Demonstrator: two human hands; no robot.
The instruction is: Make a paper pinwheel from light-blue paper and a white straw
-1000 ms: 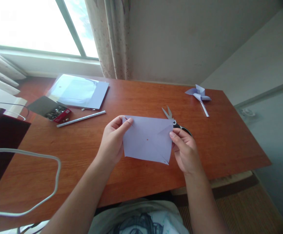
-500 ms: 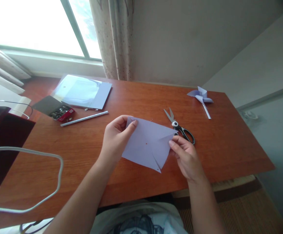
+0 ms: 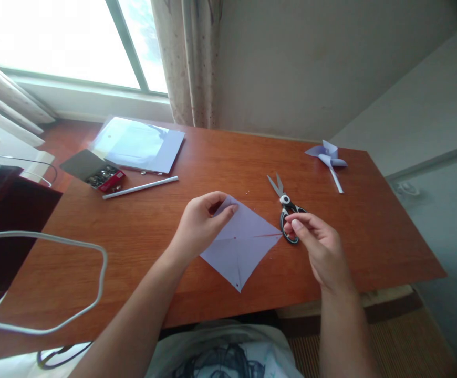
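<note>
A square sheet of pale lilac paper (image 3: pixel 248 257) is turned cornerwise above the brown table, with slits running in from its corners and a small hole at its middle. My left hand (image 3: pixel 200 226) pinches the top left corner between thumb and fingers. My right hand (image 3: pixel 319 249) is off the paper, fingers loosely curled, with nothing visible in them. It hovers over the handles of black-and-white scissors (image 3: pixel 284 199), whose blades lie spread on the table and whose handles it partly covers.
A paper pinwheel (image 3: pixel 329 154) on a white stick lies at the back right. At the left are a rolled paper stick (image 3: pixel 142 187), an open red box (image 3: pixel 110 178) of small metal pieces and a clear sleeve (image 3: pixel 134 142) of paper. A white cable (image 3: pixel 104 268) loops at the front left.
My right hand has let go of the paper's edge and moved slightly right, over the scissors' handles. The sheet has turned clockwise in my left hand, which moved a little right.
</note>
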